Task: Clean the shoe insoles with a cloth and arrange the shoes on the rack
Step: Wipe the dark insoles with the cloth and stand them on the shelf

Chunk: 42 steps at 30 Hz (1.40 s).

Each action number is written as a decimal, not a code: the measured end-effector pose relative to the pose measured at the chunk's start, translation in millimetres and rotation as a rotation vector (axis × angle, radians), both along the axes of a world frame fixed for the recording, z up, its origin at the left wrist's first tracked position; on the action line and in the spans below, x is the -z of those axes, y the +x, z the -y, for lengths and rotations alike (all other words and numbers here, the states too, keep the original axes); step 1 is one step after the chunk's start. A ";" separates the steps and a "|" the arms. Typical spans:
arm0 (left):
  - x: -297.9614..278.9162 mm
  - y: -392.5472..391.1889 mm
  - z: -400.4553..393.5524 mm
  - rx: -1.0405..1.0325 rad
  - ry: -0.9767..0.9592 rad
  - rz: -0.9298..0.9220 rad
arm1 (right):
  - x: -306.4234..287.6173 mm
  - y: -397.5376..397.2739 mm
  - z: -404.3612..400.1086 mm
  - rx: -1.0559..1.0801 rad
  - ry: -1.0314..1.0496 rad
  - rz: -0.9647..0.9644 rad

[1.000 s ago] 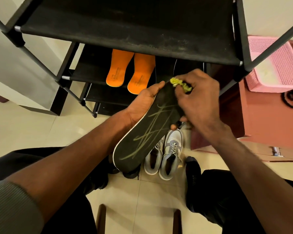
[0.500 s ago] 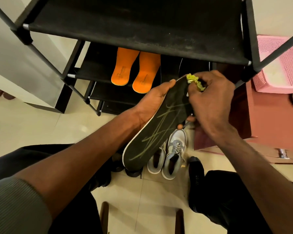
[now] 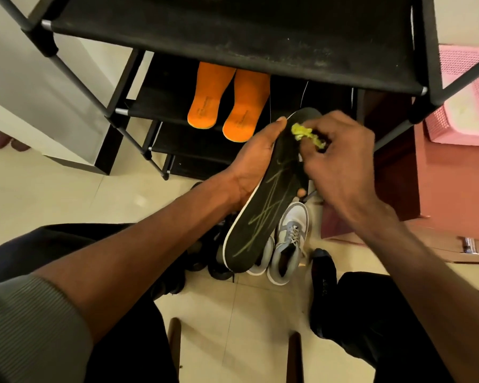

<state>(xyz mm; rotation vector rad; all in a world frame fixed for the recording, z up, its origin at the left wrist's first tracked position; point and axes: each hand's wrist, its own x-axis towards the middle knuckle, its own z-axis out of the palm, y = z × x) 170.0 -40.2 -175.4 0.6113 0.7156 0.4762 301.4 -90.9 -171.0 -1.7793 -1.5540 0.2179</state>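
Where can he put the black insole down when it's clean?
Bare room: the rack's top shelf, and the lower shelf right of the orange insoles. Bare floor tiles lie left of the rack. Crowded: the floor under the black insole, where grey sneakers stand.

From my remote seat I see both forearms bare, the left one ending in a grey, finely ribbed knit sleeve [image 3: 25,322] pushed up near the elbow. Below that sleeve, dark black trousers [image 3: 385,313] cover both legs. Right of the sleeve, a black sock with faint lettering [image 3: 323,275] covers one foot.
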 end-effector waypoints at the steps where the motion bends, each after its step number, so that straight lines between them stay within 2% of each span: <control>1: 1.6 -0.8 -1.8 -0.063 -0.016 0.012 | -1.2 -8.1 3.9 -0.094 0.001 -0.024; 3: 4.5 -2.3 -7.2 -0.132 0.001 0.030 | -4.2 -13.4 4.5 -0.183 0.003 -0.032; 4: 2.6 -2.5 -8.4 -0.100 0.025 0.033 | -5.0 -9.1 0.3 -0.145 0.014 -0.015; 8: -5.4 -1.1 -3.9 0.087 0.108 -0.020 | -6.4 20.8 -11.6 0.187 0.007 0.047; 9: -3.3 -0.6 -3.3 0.074 0.102 -0.016 | -5.3 19.2 -9.7 0.177 0.007 0.030; 12: 3.5 -0.9 -4.2 -0.021 0.030 0.014 | -2.7 -4.3 1.3 -0.077 0.029 -0.058; 14: 4.7 -2.5 -6.7 -0.066 0.018 0.026 | -5.4 -8.9 1.4 -0.151 0.041 -0.055; 18: 1.2 -0.3 -5.9 0.029 0.108 -0.023 | -8.1 16.7 -12.9 0.123 0.009 0.042; 19: 3.6 0.5 -4.5 0.033 0.094 -0.029 | -7.0 17.5 -11.5 0.112 -0.006 0.035; 23: 13.6 1.9 -3.2 -0.072 -0.037 -0.004 | -3.3 0.7 1.2 -0.159 -0.020 -0.065; 28: 5.3 3.5 -6.7 -0.044 0.075 -0.080 | -2.7 19.6 -13.1 0.113 -0.022 0.017; 33: 1.5 -0.8 -5.1 -0.118 0.016 -0.024 | -3.6 -6.6 4.9 -0.237 0.006 -0.085; 34: 1.3 -1.1 -7.2 -0.104 0.031 -0.011 | -4.8 -4.2 2.1 -0.213 0.002 -0.086; 38: -8.3 0.7 -5.2 0.084 0.126 -0.027 | -7.4 21.6 -12.5 0.155 0.018 -0.007; 40: -8.7 1.0 -2.9 0.107 0.136 -0.038 | -7.3 18.5 -8.5 0.141 0.017 -0.024; 42: -6.9 1.9 -3.5 0.013 0.143 -0.029 | -5.8 4.1 -1.3 -0.006 0.036 -0.077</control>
